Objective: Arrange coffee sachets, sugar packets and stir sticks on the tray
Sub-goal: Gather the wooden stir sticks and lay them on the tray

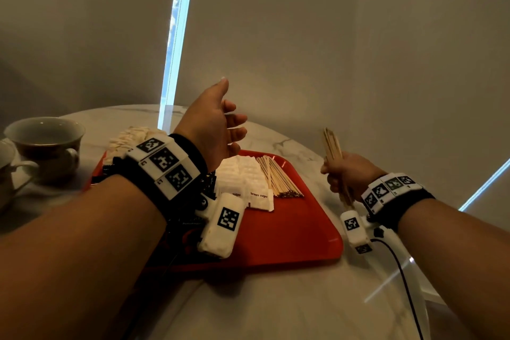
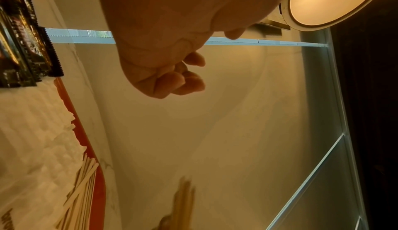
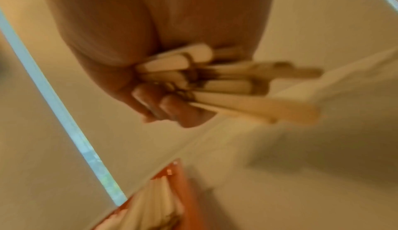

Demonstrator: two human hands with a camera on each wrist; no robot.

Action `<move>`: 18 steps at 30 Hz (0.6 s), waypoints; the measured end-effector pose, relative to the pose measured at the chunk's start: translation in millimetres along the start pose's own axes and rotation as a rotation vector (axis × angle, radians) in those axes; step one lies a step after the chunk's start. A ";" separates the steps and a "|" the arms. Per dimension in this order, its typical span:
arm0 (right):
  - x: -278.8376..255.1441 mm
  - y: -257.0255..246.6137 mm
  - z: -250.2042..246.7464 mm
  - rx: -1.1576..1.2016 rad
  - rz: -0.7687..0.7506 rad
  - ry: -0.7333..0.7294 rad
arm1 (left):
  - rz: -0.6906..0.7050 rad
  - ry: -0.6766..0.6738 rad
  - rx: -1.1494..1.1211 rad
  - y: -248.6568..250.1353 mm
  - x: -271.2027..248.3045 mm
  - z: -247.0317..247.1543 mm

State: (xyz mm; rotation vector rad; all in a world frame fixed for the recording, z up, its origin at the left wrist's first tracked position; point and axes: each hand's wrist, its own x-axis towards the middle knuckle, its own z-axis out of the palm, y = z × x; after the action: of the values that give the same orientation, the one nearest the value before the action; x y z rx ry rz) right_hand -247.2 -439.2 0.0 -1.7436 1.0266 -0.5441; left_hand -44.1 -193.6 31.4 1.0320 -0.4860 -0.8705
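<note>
Dim, warm-toned interior; wide-angle views, one motion-blurred.
Cold blue daylight enters through narrow blind gaps [image 1: 178, 36]; a round ceiling lamp [image 2: 331, 0] glows amber in the left wrist view. Head view: forearms in shadow, soft sheen on red tray [image 1: 303, 229], straight lines bowed at edges. Right wrist view: heavy blur over stir sticks [image 3: 247, 87] and right hand [image 3: 163, 50].
</note>
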 end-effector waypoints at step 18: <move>-79.6 -77.2 115.4 0.322 -0.378 -0.685 | 0.284 -0.454 0.452 -6.9 -17.1 14.6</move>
State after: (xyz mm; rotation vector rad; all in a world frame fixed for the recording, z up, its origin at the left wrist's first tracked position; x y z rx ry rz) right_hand -173.8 -300.6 32.2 -1.6511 0.1207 -0.2782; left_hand -67.2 -189.2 32.6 1.1350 -1.2254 -0.7523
